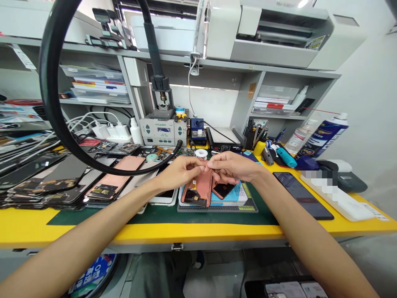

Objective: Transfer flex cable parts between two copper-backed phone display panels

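L hand point(178, 174): above grey tray, reaching in from L side; fingers narrow, tips pinched toward R hand's tips.
R hand point(232, 165): above grey tray, reaching in from R side; fingers narrow, tips meeting L tips, lower fingers curled over tray items.
Grip: fingertips close at top edge of copper phone back; cannot tell if they hold it or some small part.
Copper phone back point(198, 188): on tray, tilted, directly under both hands, dark patch at lower end.
2nd phone point(223, 190): just R of copper phone back, touching it, dark face w/ copper edge, lying at an angle.
Blue box point(231, 196): under 2nd phone, on grey tray.
Grey tray point(217, 209): mesh type, on green mat point(155, 216).
Worktop point(62, 234): yellow, carries mat & all items listed.
L side: phone stack point(40, 182) in overlapping rows; rose phone back point(114, 178) beside it.
R side: black phone point(302, 194) face up, near white keyboard point(336, 200), part pixelated.
Rear: soldering station point(163, 130), solder spool point(201, 154), spray can point(325, 136).
Overhead: black hose point(52, 82) looping down in front of view, ending near L hand.
Shelf point(248, 72): grey, above worktop, holds papers & bottles.
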Demonstrator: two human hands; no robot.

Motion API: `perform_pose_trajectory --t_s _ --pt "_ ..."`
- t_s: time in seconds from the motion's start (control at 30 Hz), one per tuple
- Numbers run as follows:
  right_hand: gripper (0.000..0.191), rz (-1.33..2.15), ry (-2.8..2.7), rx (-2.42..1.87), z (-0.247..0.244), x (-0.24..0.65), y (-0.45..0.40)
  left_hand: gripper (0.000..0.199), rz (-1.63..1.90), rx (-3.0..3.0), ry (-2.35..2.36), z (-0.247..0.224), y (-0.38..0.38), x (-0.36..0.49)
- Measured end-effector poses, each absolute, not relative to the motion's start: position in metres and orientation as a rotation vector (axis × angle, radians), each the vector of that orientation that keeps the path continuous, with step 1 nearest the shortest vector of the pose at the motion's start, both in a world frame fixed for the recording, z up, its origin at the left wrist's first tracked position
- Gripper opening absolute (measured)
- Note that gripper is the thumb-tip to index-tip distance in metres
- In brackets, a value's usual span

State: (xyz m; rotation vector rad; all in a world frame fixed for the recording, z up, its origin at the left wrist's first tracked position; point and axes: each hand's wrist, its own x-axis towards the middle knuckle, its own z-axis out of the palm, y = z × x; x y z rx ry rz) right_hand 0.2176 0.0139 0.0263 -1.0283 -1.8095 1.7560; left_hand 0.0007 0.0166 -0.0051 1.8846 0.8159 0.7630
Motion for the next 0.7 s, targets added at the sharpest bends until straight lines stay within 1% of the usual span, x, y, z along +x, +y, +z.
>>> perform_pose_trajectory --t_s 0.1,0.27,0.43,0.6,0.7 --pt "0.025 1.722 -1.842 -1.069 0.025 0.219 0.015 0.026 0.728 1.785 0.793 -0.002 0.017 -0.001" --pt "0.029 1.724 -1.859 -1.045 0.018 0.220 0.018 0.019 0.644 1.544 0.778 0.001 0.019 -0.005" --pt "0.032 1.724 -1.889 -1.031 0.016 0.220 0.019 0.022 0.626 1.353 0.755 0.000 0.022 -0.007" --pt "0.034 1.685 -1.920 -1.058 0.016 0.219 0.018 0.023 0.619 1.311 0.726 0.001 0.022 -0.006" --pt "0.039 1.622 -1.973 -1.110 0.016 0.217 0.017 0.021 0.642 1.340 0.738 0.002 0.020 -0.006"
